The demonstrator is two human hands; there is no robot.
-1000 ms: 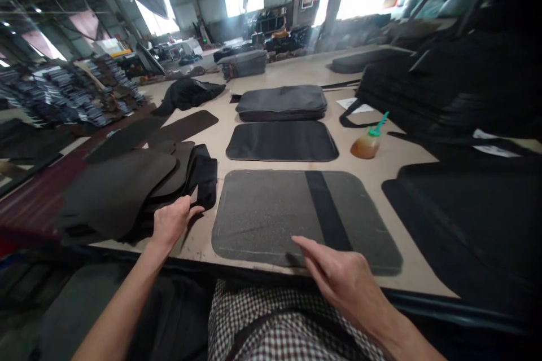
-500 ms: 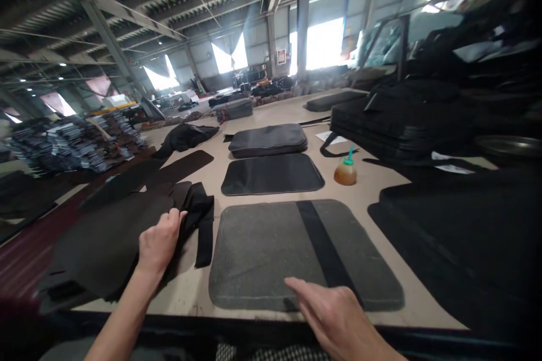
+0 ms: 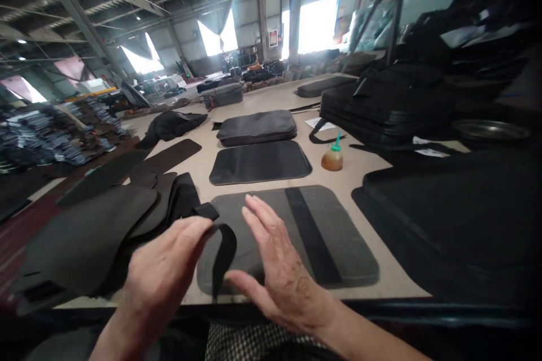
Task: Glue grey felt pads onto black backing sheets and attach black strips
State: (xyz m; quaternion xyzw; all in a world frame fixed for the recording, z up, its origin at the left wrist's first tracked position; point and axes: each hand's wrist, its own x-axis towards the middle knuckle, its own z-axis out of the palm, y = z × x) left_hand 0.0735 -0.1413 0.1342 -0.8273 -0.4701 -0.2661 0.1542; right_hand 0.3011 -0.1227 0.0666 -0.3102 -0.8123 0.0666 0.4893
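Black strip (image 3: 225, 252) pinched in left hand (image 3: 163, 265), long axis curving down beside right hand (image 3: 283, 276), spread open, empty.

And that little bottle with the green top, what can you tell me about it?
The bottle stands upright on the tan tabletop, just right of the plain black panel. It looks squat, rounded and see-through, probably plastic, with a green cap and slim green nozzle. Amber-brown liquid shows inside. Only the tabletop touches it.
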